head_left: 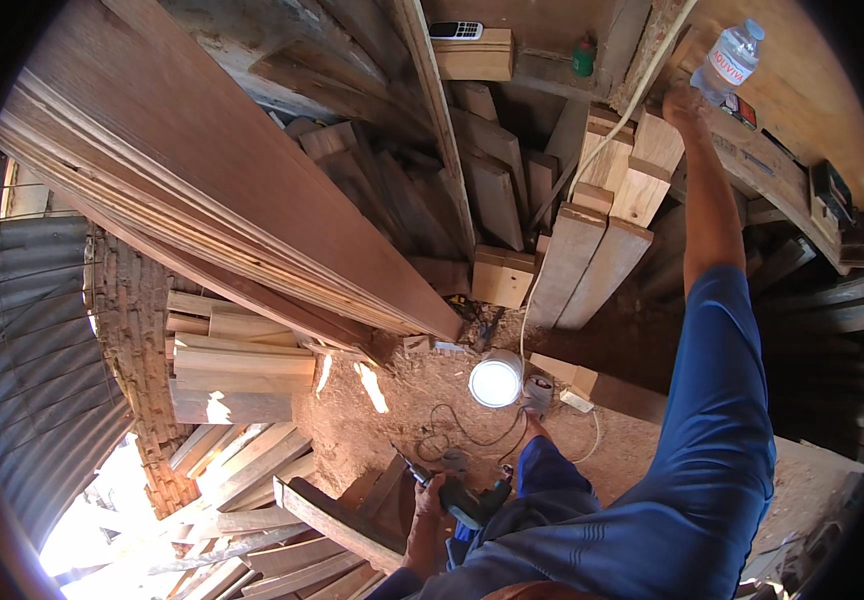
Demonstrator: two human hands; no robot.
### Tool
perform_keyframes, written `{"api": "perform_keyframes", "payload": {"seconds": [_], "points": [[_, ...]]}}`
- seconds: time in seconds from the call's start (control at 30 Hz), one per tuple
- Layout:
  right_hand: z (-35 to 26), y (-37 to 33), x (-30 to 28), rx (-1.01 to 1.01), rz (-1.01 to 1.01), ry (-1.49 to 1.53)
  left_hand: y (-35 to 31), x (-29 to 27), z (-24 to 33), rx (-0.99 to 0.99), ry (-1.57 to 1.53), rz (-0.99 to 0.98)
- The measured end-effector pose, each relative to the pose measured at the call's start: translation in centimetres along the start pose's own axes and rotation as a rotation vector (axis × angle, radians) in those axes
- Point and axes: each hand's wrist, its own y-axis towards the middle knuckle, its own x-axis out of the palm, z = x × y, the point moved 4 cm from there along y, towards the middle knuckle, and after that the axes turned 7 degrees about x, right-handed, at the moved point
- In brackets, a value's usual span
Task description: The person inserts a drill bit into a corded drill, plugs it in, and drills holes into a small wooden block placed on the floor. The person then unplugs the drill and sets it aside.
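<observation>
Clear plastic bottle [731, 60], white-and-red label, upright on shelf edge top right, just beside raised right hand [685, 103]. Small green bottle [583, 56], red cap, top centre. White handset [455, 30], dark screen, flat on wooden block [474, 57].

**One head-mounted fisheye, looking steeply down**

You've got a single view: the left head camera, worn on your head, facing down past your blue-clad legs to the sawdust-strewn dirt floor [407, 385]. The floor sits well below; stacked pale wooden planks [592, 250] lie further ahead. Straight board edges bow toward the dark circular rim. No second view, so nothing overlaps.
</observation>
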Motion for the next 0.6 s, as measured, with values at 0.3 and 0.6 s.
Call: {"api": "perform_keyframes", "payload": {"seconds": [0.3,0.6], "points": [[-0.8,-2.6,-2.6,0.012,0.027,0.015,-0.8,2.0,1.1,-0.003,-0.022,0.017],[3.2,-3.3,-3.6,-0.326,0.159,0.244,-0.2,1.9,1.6,0.082,0.058,-0.083]]}}
